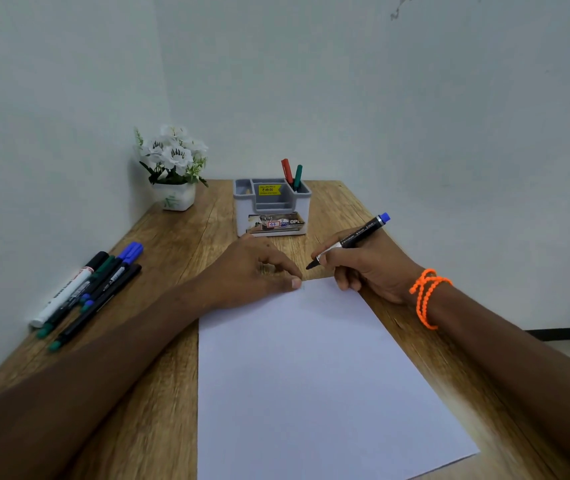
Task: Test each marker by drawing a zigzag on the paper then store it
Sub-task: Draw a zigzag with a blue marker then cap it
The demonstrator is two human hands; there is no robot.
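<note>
Right hand [368, 268] grips a black marker with a blue end cap [349, 241], fingers curled round the barrel near the nib. The dark tip points down and left, just above the far edge of the white paper [314, 375], right beside the left hand's fingertips; whether it touches the sheet is hard to tell. The blue cap end angles up and away toward the table's right edge. An orange cord bracelet [427, 296] loops round the right wrist.

Left hand [252, 271] lies palm down on the paper's far left corner, fingers fairly straight and pressing the sheet flat, holding nothing. The two hands sit close together at the top of the sheet, with only a small gap between them.

The paper runs from there down the middle of the wooden table [159, 393] to its near edge, blank as far as can be seen. Bare wood shows on both sides of the sheet, a narrower strip on the right, where the table edge is close to the right forearm.

Just beyond the hands, toward the far edge, stands the grey organiser [271, 216], with a red marker [287, 171] and a green marker [298, 176] upright in its back right compartment. A row of spare markers [86, 292] lies along the left edge, well apart from the paper. A pot of white flowers [172, 168] stands in the far left corner.
</note>
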